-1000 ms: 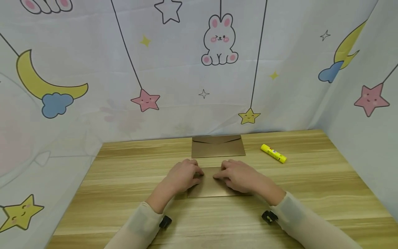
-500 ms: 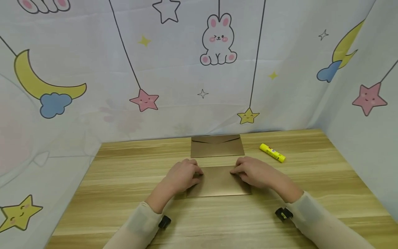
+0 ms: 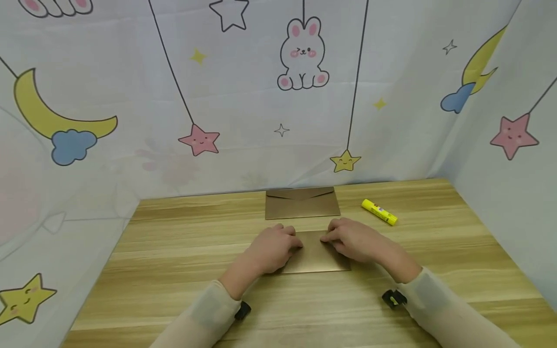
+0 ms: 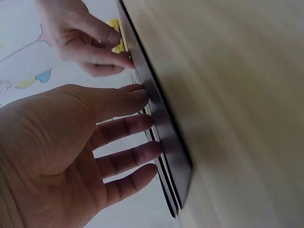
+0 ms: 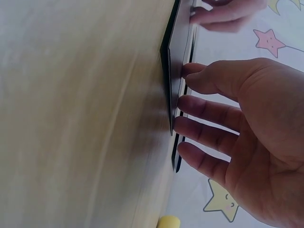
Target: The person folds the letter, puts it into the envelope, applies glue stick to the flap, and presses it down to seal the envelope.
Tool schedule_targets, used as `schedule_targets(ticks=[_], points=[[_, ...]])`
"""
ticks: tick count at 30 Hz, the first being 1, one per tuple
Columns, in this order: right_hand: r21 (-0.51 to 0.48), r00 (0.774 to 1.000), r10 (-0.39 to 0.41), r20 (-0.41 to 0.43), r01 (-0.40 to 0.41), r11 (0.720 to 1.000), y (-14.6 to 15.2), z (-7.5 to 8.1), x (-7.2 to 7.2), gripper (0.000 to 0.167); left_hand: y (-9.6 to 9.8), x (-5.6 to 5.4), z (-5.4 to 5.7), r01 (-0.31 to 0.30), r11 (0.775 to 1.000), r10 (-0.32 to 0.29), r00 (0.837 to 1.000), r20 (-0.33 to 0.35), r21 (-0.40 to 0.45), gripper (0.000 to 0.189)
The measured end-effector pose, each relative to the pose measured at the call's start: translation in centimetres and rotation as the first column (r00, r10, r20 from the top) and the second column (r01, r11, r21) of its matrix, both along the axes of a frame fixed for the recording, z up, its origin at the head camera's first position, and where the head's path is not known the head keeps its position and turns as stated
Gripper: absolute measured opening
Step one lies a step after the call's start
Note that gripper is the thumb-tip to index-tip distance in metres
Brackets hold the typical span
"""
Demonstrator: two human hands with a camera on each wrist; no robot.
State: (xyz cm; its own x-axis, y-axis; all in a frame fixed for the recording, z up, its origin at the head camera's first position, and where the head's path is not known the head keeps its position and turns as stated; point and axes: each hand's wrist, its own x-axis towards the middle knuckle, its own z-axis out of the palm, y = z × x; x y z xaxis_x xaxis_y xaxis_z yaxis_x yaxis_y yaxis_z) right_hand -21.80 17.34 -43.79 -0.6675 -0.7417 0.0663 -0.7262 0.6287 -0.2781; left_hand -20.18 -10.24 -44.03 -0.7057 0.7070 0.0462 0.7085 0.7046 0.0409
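A bronze-brown envelope (image 3: pixel 315 261) lies flat on the table between the two hands, plain face up in the head view. My left hand (image 3: pixel 271 249) rests its fingertips on the left part, covering that end. On the right part, the fingertips of my right hand (image 3: pixel 357 240) touch the surface. Both wrist views show fingers lightly bent and spread, meeting the envelope (image 4: pixel 164 123) at their tips, with nothing pinched. Behind it lies a second brown envelope (image 3: pixel 302 209) with its pointed flap visible. A yellow glue stick (image 3: pixel 379 212) lies at the back right.
The wood-grain table (image 3: pixel 304 314) meets a white patterned curtain (image 3: pixel 243 96) along its back edge. Another curtain side (image 3: pixel 513 203) stands on the right. A dark wrist camera (image 3: pixel 394 298) sits under the right sleeve.
My right hand slid rightward over the envelope during the first half second, then stayed there. More recently my left hand moved rightward from its left end toward the middle.
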Motion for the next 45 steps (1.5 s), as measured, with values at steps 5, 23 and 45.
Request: schedule_targets(ticks=[5,23,45], points=[[0.017,1.000,-0.006,0.001,0.006,1.000,-0.1,0.2,0.0,0.027,2.5,0.0,0.2,-0.007,0.999,0.007,1.000,-0.005,-0.051,0.023],[0.105,0.999,-0.051,-0.013,0.052,0.993,-0.4,0.0,0.7,0.037,-0.5,0.9,-0.1,-0.108,0.988,0.108,0.994,0.000,-0.114,0.034],[0.159,0.994,-0.110,0.009,0.107,0.982,0.8,0.2,1.6,0.064,-6.4,2.2,0.3,-0.200,0.980,0.199,0.971,0.134,-0.004,0.064]])
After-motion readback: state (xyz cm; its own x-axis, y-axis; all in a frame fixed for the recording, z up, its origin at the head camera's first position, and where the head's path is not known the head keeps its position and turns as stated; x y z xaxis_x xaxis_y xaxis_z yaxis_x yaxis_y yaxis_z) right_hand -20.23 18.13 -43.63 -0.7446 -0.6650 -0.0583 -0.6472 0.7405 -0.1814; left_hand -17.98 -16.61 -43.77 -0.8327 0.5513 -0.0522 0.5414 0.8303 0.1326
